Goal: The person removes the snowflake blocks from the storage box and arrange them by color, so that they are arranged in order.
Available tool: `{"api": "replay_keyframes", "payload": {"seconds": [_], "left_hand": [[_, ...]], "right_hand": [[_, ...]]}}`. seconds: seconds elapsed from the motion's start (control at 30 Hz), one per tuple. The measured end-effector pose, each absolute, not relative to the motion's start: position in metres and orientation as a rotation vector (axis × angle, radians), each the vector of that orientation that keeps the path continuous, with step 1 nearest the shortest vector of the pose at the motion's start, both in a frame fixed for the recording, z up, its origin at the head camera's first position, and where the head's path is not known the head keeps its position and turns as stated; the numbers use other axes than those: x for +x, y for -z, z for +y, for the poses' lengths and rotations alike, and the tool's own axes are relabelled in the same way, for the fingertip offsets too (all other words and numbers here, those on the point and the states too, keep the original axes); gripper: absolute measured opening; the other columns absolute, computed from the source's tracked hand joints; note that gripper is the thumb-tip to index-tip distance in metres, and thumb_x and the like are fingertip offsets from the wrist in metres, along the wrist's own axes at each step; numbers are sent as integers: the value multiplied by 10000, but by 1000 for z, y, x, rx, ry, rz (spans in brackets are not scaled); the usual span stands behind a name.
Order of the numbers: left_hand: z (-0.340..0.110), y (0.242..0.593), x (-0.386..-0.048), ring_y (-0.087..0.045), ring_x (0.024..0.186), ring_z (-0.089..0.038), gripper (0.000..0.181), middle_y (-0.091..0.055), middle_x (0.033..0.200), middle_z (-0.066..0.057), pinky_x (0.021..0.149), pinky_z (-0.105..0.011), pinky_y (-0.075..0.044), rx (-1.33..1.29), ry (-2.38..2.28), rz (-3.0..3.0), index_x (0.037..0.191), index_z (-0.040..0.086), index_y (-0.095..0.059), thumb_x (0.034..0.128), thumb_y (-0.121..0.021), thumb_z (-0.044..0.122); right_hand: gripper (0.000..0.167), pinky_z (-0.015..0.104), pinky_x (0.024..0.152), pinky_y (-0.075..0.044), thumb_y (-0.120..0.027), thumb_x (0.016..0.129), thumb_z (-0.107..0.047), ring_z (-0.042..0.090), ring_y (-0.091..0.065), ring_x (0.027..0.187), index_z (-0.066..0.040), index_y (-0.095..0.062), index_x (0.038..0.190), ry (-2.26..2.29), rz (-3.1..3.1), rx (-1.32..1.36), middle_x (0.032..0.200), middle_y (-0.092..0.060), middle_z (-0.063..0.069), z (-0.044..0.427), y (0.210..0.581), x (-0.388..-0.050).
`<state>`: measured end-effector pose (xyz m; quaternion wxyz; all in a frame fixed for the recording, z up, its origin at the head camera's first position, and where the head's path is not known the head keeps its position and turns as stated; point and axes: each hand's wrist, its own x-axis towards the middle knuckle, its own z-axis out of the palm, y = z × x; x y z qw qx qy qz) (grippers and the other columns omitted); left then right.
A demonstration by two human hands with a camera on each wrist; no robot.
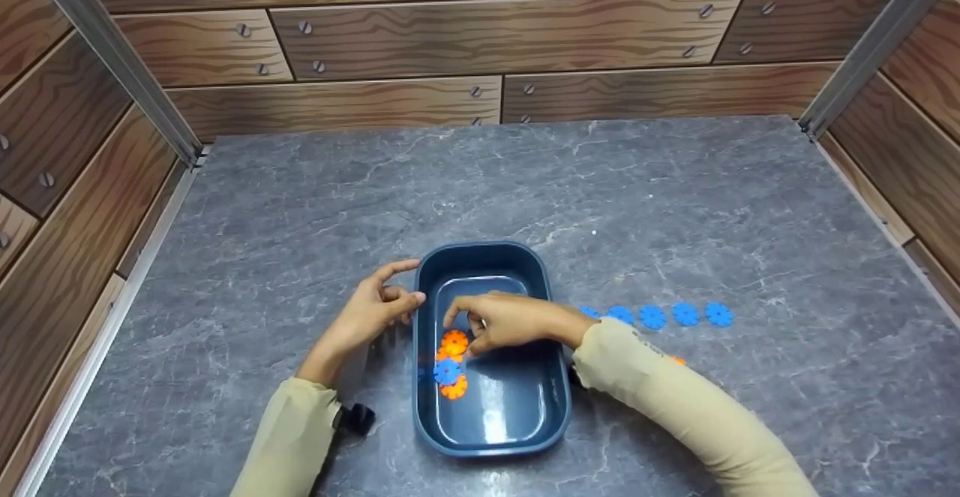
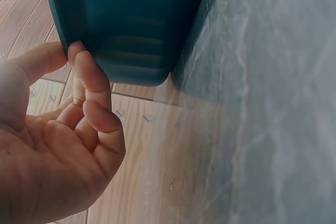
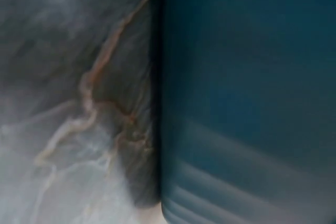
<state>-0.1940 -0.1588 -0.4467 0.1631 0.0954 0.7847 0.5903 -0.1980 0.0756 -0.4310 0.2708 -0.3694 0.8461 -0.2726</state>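
Note:
A dark blue oblong bin (image 1: 492,452) stands on the grey marbled table. My left hand (image 1: 371,309) pinches its left rim between thumb and finger, as the left wrist view also shows that hand (image 2: 63,140) doing. Inside the bin reaches my right hand (image 1: 514,318), thumb and index finger spread apart beside an orange flower-shaped disc (image 1: 454,342). A blue disc (image 1: 448,371) and another orange disc (image 1: 454,387) lie overlapped along the bin's left side. The right wrist view shows only the bin's outer wall (image 3: 247,87), with the hand out of sight.
Right of the bin, several blue discs (image 1: 685,314) lie in a row, the nearest partly behind my right arm. A bit of orange disc (image 1: 679,360) peeks out past the sleeve. Wood-patterned walls (image 1: 390,39) enclose the table at the back and sides.

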Motion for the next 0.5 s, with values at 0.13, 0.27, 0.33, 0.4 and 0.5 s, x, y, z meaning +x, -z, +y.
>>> {"api": "replay_keyframes", "payload": {"seconds": [0.13, 0.27, 0.33, 0.4, 0.5], "left_hand": [[-159, 447, -194, -518, 602, -148, 523, -603, 683, 50, 543, -243, -386, 259, -1684, 2233, 1414, 74, -435, 930, -627, 129], [-159, 448, -195, -521, 604, -145, 525, -601, 681, 51, 542, -238, -382, 254, -1689, 2226, 1415, 73, -434, 929, -627, 124], [-159, 448, -195, -524, 607, -145, 526, -601, 681, 51, 543, -236, -379, 251, -1692, 2220, 1416, 74, -432, 929, -626, 122], [-159, 448, -195, -527, 610, -143, 527, -600, 682, 53, 543, -234, -378, 250, -1692, 2218, 1417, 73, -430, 930, -626, 124], [-160, 448, -194, -518, 607, -144, 530, -599, 682, 50, 542, -231, -373, 264, -1695, 2215, 1418, 69, -426, 931, -625, 129]], "right_hand": [[409, 190, 570, -388, -751, 833, -174, 53, -468, 568, -132, -574, 1200, 702, 2283, -985, 673, -524, -65, 74, 433, -200], [405, 188, 564, -387, -748, 832, -167, 54, -471, 568, -138, -574, 1197, 679, 2290, -978, 679, -534, -56, 72, 435, -202], [401, 189, 561, -388, -746, 834, -165, 56, -473, 567, -139, -576, 1196, 669, 2296, -978, 680, -541, -50, 71, 436, -202], [396, 191, 561, -390, -741, 837, -170, 56, -477, 569, -149, -578, 1197, 646, 2309, -978, 683, -547, -49, 71, 436, -202], [388, 201, 573, -399, -733, 841, -178, 54, -487, 585, -165, -580, 1197, 599, 2337, -978, 692, -560, -53, 70, 437, -201]]}}
